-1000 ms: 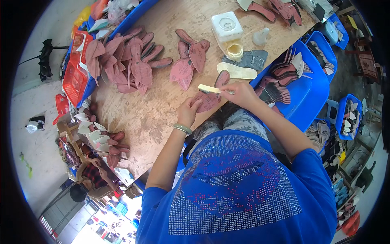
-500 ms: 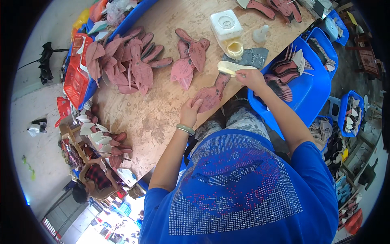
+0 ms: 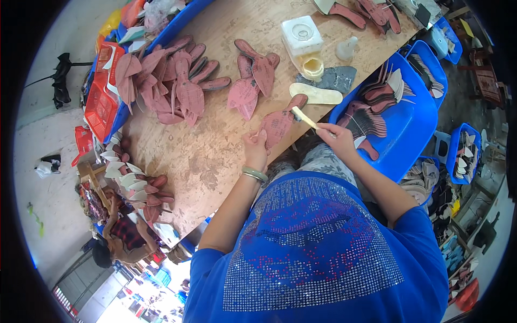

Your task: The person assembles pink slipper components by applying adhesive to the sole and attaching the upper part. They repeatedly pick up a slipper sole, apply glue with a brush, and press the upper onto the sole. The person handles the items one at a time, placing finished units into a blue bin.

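Observation:
My left hand (image 3: 256,150) is closed on the near end of a dull red shoe insole (image 3: 277,127). The insole lies at the table's front edge, narrow end pointing away. In my right hand (image 3: 337,138) is a small brush (image 3: 308,119) with a pale handle; its head meets the right side of the insole near the narrow part. Just beyond lies a cream, sole-shaped piece (image 3: 318,94), partly on a dark grey sheet (image 3: 338,78). A small open cup (image 3: 313,67) with a yellowish crusted rim stands behind it, against a white block (image 3: 302,35).
Stacked red insoles (image 3: 188,89) spread over the table's left, with a smaller pile (image 3: 253,81) nearer. A translucent bottle (image 3: 346,48) stands by the block. Right of the table, a blue tub (image 3: 412,126) holds more insoles. Another person (image 3: 126,231) works at lower left.
The brush has moved nearer, from over the cream piece onto the red insole. My right hand has come down toward me; the insole has shifted slightly.

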The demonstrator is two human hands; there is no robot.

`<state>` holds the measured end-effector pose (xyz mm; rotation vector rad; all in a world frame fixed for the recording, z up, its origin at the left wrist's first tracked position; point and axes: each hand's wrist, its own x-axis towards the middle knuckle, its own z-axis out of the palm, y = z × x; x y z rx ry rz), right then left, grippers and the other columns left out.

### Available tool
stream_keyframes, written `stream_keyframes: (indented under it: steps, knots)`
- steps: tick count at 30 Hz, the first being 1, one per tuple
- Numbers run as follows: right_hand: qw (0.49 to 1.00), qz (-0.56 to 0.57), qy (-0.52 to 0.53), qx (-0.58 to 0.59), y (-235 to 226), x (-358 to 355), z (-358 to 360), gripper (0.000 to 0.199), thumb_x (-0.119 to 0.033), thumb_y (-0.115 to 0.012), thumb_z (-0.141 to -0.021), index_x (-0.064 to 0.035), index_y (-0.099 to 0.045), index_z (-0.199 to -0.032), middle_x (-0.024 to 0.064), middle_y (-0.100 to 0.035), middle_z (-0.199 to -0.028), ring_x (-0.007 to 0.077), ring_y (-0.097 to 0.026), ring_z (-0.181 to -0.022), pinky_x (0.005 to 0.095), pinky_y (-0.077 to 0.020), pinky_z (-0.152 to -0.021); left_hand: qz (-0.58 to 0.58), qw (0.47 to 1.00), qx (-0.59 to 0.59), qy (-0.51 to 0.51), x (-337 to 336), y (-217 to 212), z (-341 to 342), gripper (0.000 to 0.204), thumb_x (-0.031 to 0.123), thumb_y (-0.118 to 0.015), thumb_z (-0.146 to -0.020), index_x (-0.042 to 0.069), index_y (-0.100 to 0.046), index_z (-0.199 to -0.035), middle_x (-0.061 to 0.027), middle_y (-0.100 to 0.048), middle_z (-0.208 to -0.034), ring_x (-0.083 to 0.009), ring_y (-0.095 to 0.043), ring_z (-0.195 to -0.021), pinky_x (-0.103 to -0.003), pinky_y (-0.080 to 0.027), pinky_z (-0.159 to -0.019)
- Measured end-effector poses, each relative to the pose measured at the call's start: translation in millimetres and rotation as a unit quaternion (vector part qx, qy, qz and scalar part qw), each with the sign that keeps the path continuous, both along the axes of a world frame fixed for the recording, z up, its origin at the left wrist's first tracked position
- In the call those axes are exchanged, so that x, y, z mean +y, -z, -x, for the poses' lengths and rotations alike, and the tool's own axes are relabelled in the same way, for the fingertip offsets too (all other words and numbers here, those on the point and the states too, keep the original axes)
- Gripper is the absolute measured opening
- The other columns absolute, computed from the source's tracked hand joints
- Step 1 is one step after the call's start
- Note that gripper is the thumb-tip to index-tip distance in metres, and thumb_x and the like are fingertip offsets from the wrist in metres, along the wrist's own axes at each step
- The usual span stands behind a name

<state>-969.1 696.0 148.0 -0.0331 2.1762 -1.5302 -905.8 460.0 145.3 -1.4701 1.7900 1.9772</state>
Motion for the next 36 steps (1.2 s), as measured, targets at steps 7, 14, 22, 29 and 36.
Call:
stream_keyframes:
  steps: [7,14,22,29,36]
  knots:
    - [0.997,0.073,-0.014,0.007,-28,-4,-2,0.022,-0.016,-0.068,-0.085,-0.0015,-0.070,-0.102,0.0049,-0.071,-0.089,0.0080,-0.062,-0.082,0.0241,-0.0494,-0.075,0.037,0.997,0.024,0.069,3,-7,3,0.019,0.016,-0.058,-0.093,0.008,-0.047,-0.106,-0.0002,-0.052,-0.080,-0.0078,-0.048,-0.066,-0.023,-0.039,-0.053]
    - [0.990,-0.080,-0.082,0.076,-22,-4,53,0.024,-0.022,-0.069,-0.083,-0.0050,-0.072,-0.099,0.0100,-0.072,-0.087,0.0153,-0.067,-0.077,0.0286,-0.0512,-0.072,0.215,0.942,0.134,0.220,-15,30,-15,0.009,0.011,-0.058,-0.092,0.006,-0.052,-0.097,0.0007,-0.052,-0.075,-0.0071,-0.047,-0.064,-0.022,-0.041,-0.057]
    - [0.946,-0.219,-0.188,0.147,-4,-14,68,0.023,-0.031,-0.068,-0.079,-0.0156,-0.074,-0.094,0.0134,-0.069,-0.079,0.0291,-0.066,-0.072,0.0357,-0.0523,-0.066,0.216,0.944,0.108,0.223,-12,19,-20,0.009,0.011,-0.059,-0.091,0.005,-0.055,-0.096,-0.0008,-0.055,-0.072,-0.0082,-0.051,-0.063,-0.024,-0.044,-0.057]
    - [0.941,-0.213,-0.189,0.183,19,-19,78,0.023,-0.034,-0.063,-0.080,-0.0167,-0.074,-0.091,0.0132,-0.069,-0.078,0.0320,-0.066,-0.070,0.0410,-0.0529,-0.064,0.348,0.856,0.154,0.350,-11,-1,-19,0.039,0.014,-0.073,-0.078,0.002,-0.051,-0.108,-0.0138,-0.052,-0.102,-0.0252,-0.056,-0.090,-0.035,-0.048,-0.077]
    - [0.923,-0.254,-0.024,0.287,22,-5,106,0.024,-0.033,-0.060,-0.084,-0.0155,-0.073,-0.095,0.0138,-0.068,-0.081,0.0324,-0.066,-0.074,0.0419,-0.0531,-0.063,0.388,0.813,0.076,0.427,-10,-14,-18,0.047,0.015,-0.070,-0.080,0.003,-0.045,-0.117,-0.0216,-0.051,-0.106,-0.0383,-0.058,-0.093,-0.043,-0.050,-0.079]
